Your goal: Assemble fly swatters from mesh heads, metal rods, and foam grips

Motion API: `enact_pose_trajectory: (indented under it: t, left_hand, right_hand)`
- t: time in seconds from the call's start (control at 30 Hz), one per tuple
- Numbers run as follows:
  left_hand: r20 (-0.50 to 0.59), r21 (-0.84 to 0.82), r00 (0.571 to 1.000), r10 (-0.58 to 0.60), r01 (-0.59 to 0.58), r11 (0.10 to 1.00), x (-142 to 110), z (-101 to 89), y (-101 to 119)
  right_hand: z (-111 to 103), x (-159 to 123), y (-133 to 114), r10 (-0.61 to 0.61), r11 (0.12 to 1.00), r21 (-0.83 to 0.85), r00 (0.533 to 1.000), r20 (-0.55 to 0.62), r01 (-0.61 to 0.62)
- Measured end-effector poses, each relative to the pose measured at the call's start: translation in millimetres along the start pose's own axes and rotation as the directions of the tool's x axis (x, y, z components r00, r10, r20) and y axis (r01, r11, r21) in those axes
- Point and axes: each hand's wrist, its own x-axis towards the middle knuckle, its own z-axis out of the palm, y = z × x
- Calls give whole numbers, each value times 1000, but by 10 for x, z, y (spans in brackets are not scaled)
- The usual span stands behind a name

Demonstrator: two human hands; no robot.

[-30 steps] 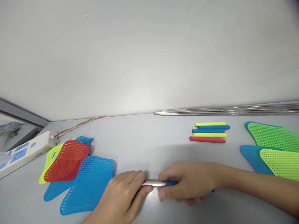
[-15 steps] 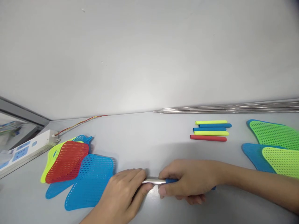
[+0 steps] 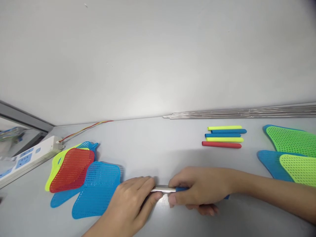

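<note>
My right hand (image 3: 199, 187) grips a blue foam sleeve (image 3: 182, 189) on a steel rod (image 3: 163, 188), and the sleeve's far end shows past my fingers. My left hand (image 3: 130, 200) closes around the rod's bare end, close to my right hand, and hides its tip. Beside my left hand lies a blue mesh fly swatter (image 3: 97, 189), under a red swatter (image 3: 71, 170) and a yellow one (image 3: 56, 169). Several coloured foam tubes (image 3: 224, 137) lie in a row beyond my right hand.
Bare steel rods (image 3: 242, 114) lie along the far edge of the grey table (image 3: 148, 144). Green and blue swatters (image 3: 291, 141) overlap at the right. A white power strip (image 3: 29, 154) with red-yellow wires (image 3: 84, 129) sits at the left.
My hands stay on the rod and sleeve, with little shift. The whole scene sits slightly higher in the view, with the table items drifting a little to the right.
</note>
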Motion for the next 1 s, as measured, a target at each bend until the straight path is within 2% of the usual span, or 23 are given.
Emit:
enact_pose_trajectory:
  t: [1.0]
  left_hand:
    - [12, 3, 1000, -5, 5, 1000, -5, 2, -2]
  right_hand:
    - [-11, 0, -21, -5, 1000, 26, 1000, 18, 4]
